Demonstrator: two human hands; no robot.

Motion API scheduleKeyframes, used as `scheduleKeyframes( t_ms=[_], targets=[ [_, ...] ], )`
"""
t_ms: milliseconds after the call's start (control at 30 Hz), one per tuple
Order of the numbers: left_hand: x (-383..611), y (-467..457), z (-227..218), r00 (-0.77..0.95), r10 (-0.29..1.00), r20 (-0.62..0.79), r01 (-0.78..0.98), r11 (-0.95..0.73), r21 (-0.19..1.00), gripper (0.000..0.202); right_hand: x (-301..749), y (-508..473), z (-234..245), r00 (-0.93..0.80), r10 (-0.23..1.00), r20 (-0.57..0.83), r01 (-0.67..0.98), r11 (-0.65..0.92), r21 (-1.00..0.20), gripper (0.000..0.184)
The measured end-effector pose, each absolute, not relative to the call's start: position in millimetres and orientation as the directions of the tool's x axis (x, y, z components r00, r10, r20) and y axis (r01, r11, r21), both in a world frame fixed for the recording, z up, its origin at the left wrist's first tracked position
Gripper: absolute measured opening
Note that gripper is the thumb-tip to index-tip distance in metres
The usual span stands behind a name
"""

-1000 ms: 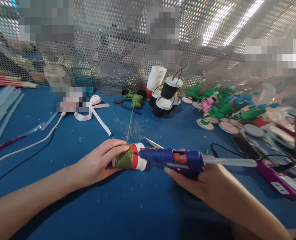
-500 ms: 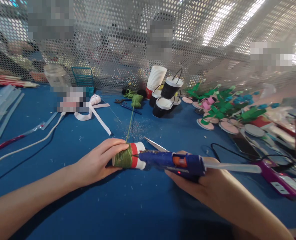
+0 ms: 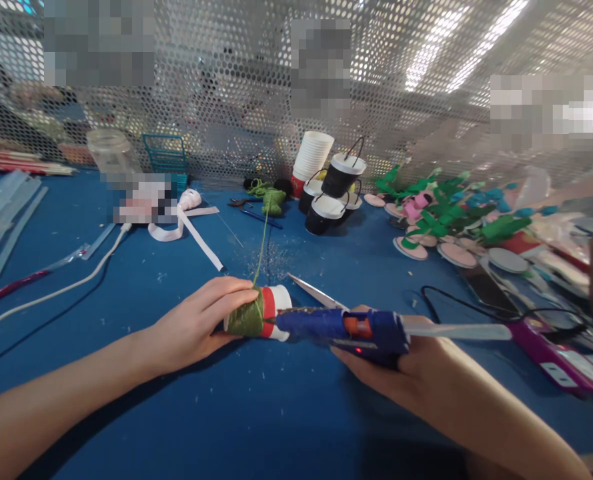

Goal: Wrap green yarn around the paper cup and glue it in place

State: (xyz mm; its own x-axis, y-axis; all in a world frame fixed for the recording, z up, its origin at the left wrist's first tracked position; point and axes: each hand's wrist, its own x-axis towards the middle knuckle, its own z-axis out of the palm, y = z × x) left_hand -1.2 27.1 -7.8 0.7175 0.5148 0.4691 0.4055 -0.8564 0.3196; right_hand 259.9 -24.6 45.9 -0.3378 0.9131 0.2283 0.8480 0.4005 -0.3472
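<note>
A small red and white paper cup (image 3: 280,301) lies on its side, its lower part wrapped in green yarn (image 3: 245,320). My left hand (image 3: 196,327) is closed around the wrapped end, fingertips on the yarn. From there a strand runs back to a green yarn ball (image 3: 273,200). My right hand (image 3: 401,373) grips a blue hot glue gun (image 3: 321,325) with its red light lit and a clear glue stick (image 3: 461,331) out of the back. The nozzle points left at the cup, at the border of yarn and red band. Whether it touches the cup is hard to tell.
A pointed scissor blade (image 3: 319,292) lies behind the glue gun. Black paper buckets (image 3: 325,215) and stacked white cups (image 3: 312,157) stand at the back. Green paper plants (image 3: 441,217) crowd the right, near a purple power strip (image 3: 556,363). White ribbon (image 3: 201,240) lies left.
The glue gun has moved slightly left, its nozzle a little lower over the red band's edge. My left hand keeps its hold on the cup, almost unmoved.
</note>
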Motion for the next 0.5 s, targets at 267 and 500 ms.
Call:
scheduleKeyframes(
  t_ms=[267,500],
  targets=[
    [-0.5,27.5,-7.5,0.744,0.463,0.482,0.37,-0.886,0.28,0.038,260.8,-20.8,45.4,-0.358,0.917,0.175,0.896,0.39,-0.212,0.034],
    [-4.5,26.2,-7.6,0.801,0.416,0.431,0.353,-0.909,0.223,0.043,259.4,-16.5,45.4,-0.296,0.943,0.151,0.878,0.331,-0.345,0.036]
  ],
)
